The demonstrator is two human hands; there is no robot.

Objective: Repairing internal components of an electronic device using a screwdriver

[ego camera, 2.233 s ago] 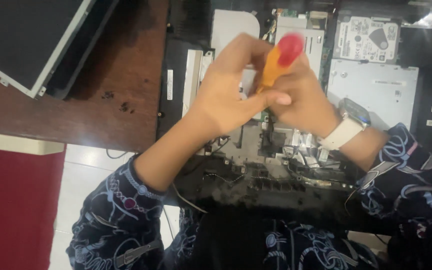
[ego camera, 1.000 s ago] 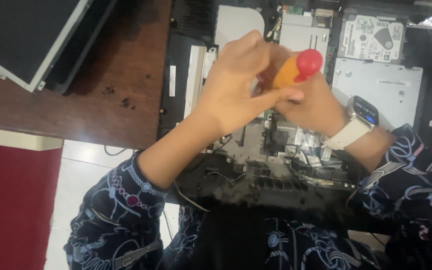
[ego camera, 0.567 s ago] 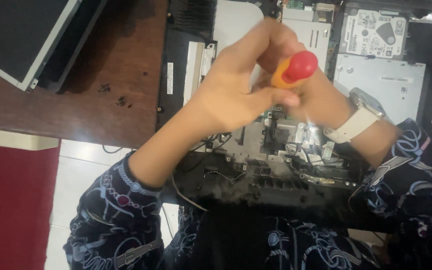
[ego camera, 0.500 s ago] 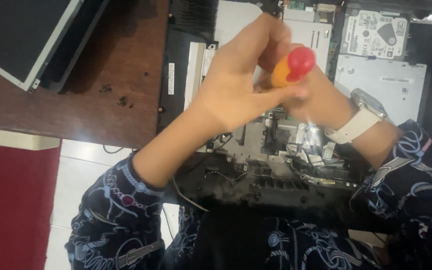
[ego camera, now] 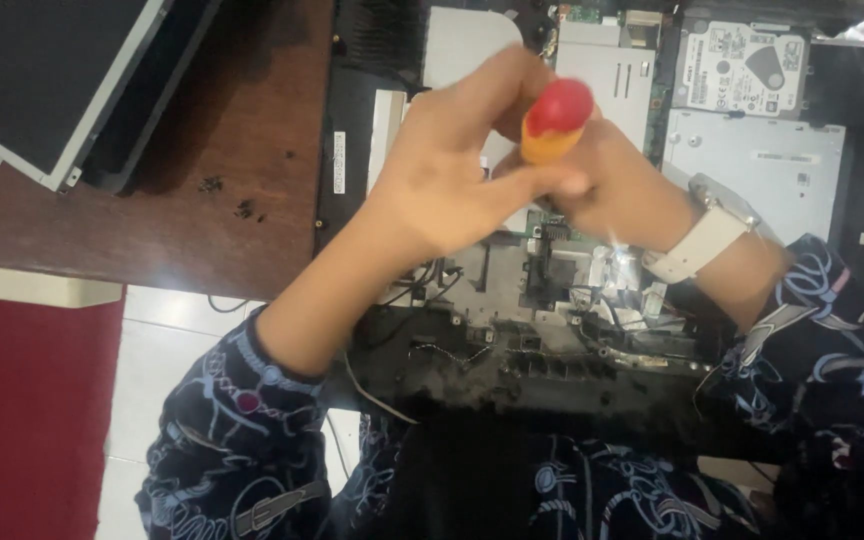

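Red-capped screwdriver (ego camera: pixel 555 122) has tilted slightly since a moment ago; left hand (ego camera: pixel 452 180) and right hand (ego camera: pixel 617 185) stay clamped on it above the opened laptop (ego camera: pixel 552 290), apparently mid-turn.

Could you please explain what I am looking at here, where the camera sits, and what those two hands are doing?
There is no machine: a person works with bare hands, and the single camera sits on their head, looking down.

The left hand and the right hand meet around a screwdriver with an orange handle and a red cap. Its tip is hidden behind the hands. A white watch sits on the right wrist.

Beneath them lies an opened laptop with its circuit board and cables bare; a hard drive shows at the top right. It rests on a brown wooden table, where a detached screen panel lies at the top left.
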